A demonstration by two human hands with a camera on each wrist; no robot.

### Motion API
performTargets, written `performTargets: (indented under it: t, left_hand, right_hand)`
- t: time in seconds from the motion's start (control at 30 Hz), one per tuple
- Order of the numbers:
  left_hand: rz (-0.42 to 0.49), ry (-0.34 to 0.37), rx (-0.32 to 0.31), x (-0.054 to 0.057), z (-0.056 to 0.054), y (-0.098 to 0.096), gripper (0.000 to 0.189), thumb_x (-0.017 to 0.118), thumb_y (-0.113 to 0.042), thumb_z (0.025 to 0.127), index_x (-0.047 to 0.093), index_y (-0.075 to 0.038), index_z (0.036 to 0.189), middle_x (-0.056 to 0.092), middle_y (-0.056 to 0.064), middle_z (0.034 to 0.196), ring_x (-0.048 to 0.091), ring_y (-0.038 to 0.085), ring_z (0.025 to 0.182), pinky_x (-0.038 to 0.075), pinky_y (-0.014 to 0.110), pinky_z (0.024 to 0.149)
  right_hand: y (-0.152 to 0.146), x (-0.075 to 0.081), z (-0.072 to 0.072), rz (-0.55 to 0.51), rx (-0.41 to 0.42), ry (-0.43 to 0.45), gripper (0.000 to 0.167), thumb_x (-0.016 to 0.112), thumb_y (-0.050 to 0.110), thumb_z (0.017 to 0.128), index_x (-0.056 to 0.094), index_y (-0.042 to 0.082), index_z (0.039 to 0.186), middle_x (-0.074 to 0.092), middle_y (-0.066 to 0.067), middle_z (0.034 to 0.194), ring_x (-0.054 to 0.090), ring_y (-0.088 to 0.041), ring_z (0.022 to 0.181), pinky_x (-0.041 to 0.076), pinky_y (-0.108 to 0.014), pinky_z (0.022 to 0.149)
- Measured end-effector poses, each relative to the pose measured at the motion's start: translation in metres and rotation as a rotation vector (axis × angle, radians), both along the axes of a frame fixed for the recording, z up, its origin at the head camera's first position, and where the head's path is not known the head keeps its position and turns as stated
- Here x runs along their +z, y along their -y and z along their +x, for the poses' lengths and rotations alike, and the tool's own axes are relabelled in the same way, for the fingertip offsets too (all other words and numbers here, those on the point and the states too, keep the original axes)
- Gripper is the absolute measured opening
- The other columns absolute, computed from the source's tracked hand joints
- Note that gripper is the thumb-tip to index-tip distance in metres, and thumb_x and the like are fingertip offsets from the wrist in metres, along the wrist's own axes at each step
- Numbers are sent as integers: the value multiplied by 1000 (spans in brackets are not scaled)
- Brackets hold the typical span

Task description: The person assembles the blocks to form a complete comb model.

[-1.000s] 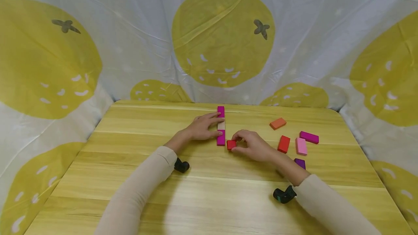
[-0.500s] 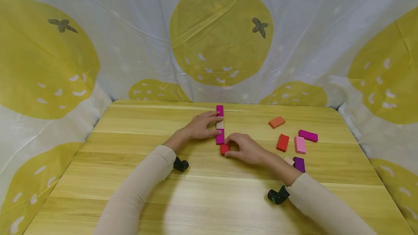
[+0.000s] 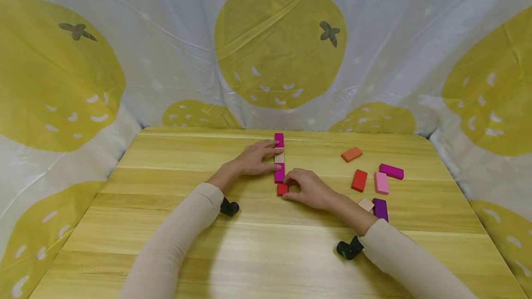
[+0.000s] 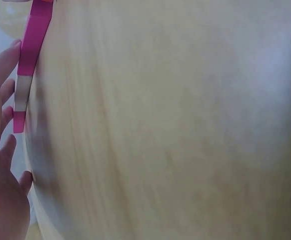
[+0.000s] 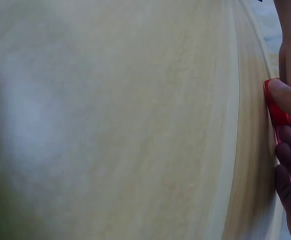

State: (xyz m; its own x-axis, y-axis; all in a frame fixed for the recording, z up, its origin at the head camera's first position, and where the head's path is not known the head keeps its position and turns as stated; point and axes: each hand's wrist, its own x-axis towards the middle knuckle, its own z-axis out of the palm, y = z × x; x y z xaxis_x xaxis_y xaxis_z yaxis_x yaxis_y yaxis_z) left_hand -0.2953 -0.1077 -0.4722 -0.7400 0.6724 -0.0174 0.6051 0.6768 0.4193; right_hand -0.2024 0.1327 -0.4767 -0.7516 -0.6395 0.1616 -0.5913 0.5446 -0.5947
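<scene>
A straight row of blocks lies on the wooden table: a far magenta block (image 3: 279, 137), a beige block (image 3: 280, 158), a nearer magenta block (image 3: 279, 176) and, at the near end, a red block (image 3: 282, 190). My left hand (image 3: 254, 158) reaches over the row from the left, its extended fingers touching the magenta and beige blocks. With thumb and fingers, my right hand (image 3: 309, 189) pinches the red block from the right, right at the end of the nearer magenta one. In the right wrist view the thumb lies on the red block (image 5: 277, 107).
Loose blocks lie on the right: an orange block (image 3: 351, 154), another red block (image 3: 359, 180), a pink block (image 3: 381, 183), a second magenta block (image 3: 391, 171), a purple block (image 3: 380, 210) and a beige block (image 3: 366, 205). A patterned cloth (image 3: 178, 50) hangs behind the table (image 3: 266, 262).
My right hand has brought the red block left and toward me, from beside the nearer magenta block to the row's near end. The left hand keeps its place on the row.
</scene>
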Motion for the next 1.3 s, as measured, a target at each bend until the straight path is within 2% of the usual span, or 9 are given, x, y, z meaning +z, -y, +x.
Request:
performTargets:
  t: [0.17, 0.4, 0.9, 1.3]
  left_hand:
    - [-7, -3, -8, -1, -2, 0, 64, 65, -51, 99, 53, -22, 154, 35, 6, 165, 26, 28, 152, 27, 61, 114]
    - [1, 4, -11, -1, -2, 0, 64, 65, -51, 99, 53, -21, 154, 34, 6, 165, 27, 29, 152, 26, 62, 115]
    - [13, 21, -13, 0, -3, -1, 63, 65, -49, 99, 53, -21, 154, 33, 6, 166, 27, 29, 152, 26, 62, 115]
    - [31, 20, -27, 1, -3, 0, 63, 68, -47, 98, 54, -20, 153, 34, 6, 166, 27, 29, 152, 26, 61, 116]
  right_hand:
    - [-1, 1, 2, -19, -1, -9, 32, 86, 26, 88, 70, 8, 109, 67, 0, 103, 65, -16, 96, 54, -36, 89]
    - [-2, -4, 1, -26, 34, -55, 26, 83, 22, 91, 73, 7, 110, 67, 0, 104, 62, -14, 93, 54, -34, 86]
    - [8, -3, 3, 19, -8, -153, 23, 83, 23, 91, 75, 8, 106, 68, -1, 102, 64, -15, 92, 54, -35, 86]
    - [7, -2, 1, 33, -18, -185, 22, 84, 25, 90, 74, 10, 101, 68, 1, 99, 64, -15, 90, 55, -35, 86]
